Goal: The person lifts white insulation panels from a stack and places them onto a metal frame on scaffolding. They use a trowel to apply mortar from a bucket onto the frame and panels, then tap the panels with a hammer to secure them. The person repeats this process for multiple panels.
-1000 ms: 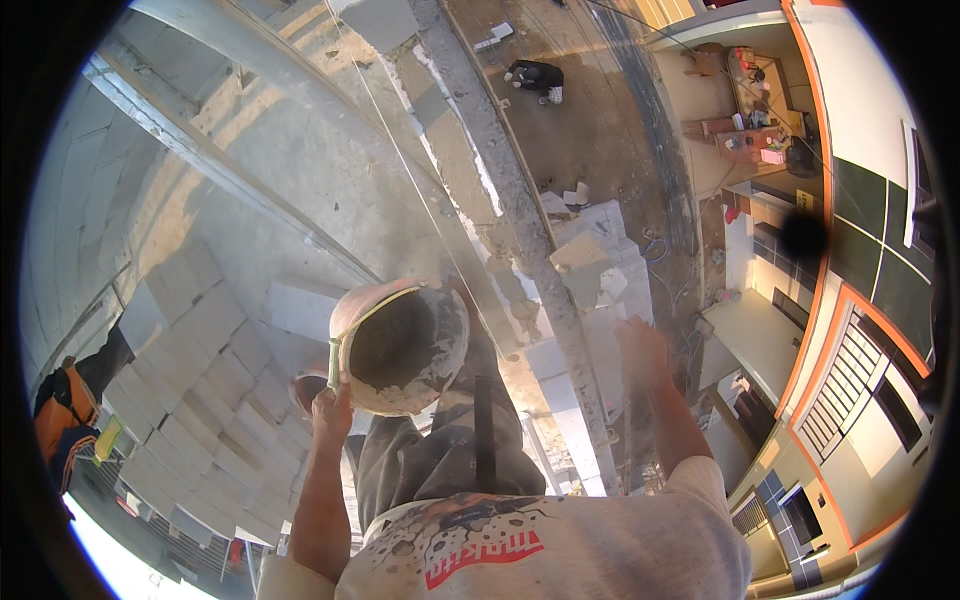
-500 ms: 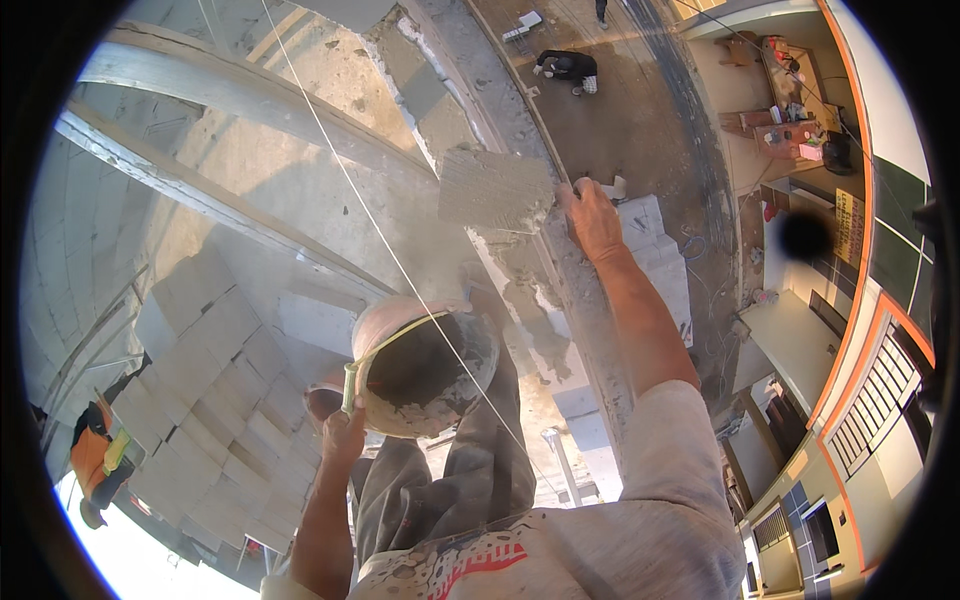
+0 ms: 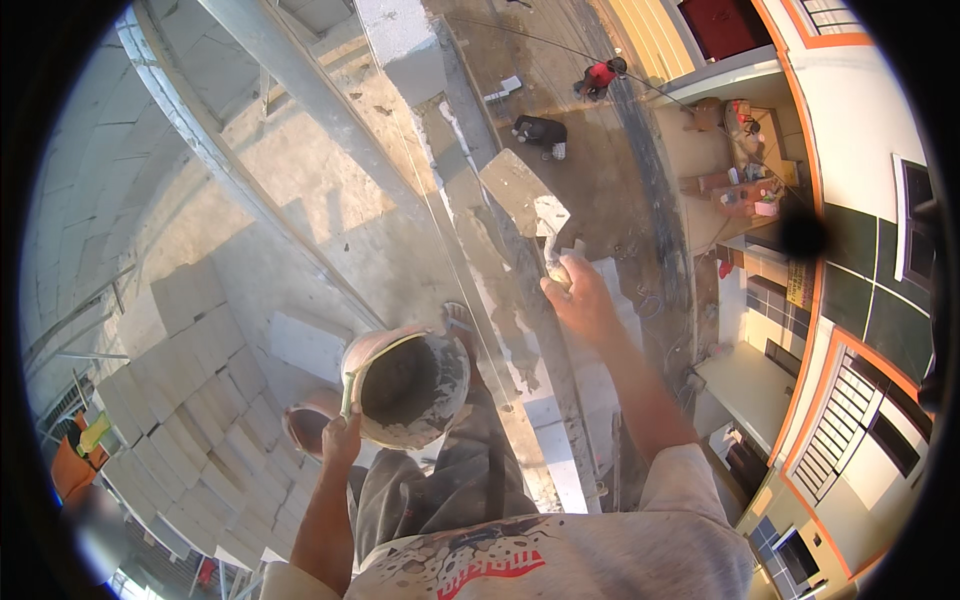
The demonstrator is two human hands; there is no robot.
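pale shirt (image 3: 490, 560), printed in grey and red, worn by the person; nearest item. grey trousers (image 3: 440, 475), just beyond it.

left hand (image 3: 341, 440), near left; closed, fingers gripping the greenish handle (image 3: 348, 393) at the left side of the bucket.

bucket (image 3: 455, 385), near centre, in front of the trousers; round, inner wall smeared, mouth facing up, grey mortar (image 3: 398, 385) inside.

reddish container (image 3: 305, 425), smaller, just left of the bucket and partly hidden by it.

pale blocks (image 3: 200, 410), left; stacked closely in rows.

right hand (image 3: 588, 305), right of centre, farther out than the left; closed round the grip of a trowel.

trowel (image 3: 515, 190), beyond the right hand; broad blade pointing far and left, white smear by its neck. whether the blade touches the wall (image 3: 500, 310) beneath cannot be told.

string (image 3: 440, 232), thin, running along the left of the wall.

crouching person (image 3: 540, 135), far, dark clothing, on brown ground (image 3: 620, 190).

person in red (image 3: 598, 78), farther still.
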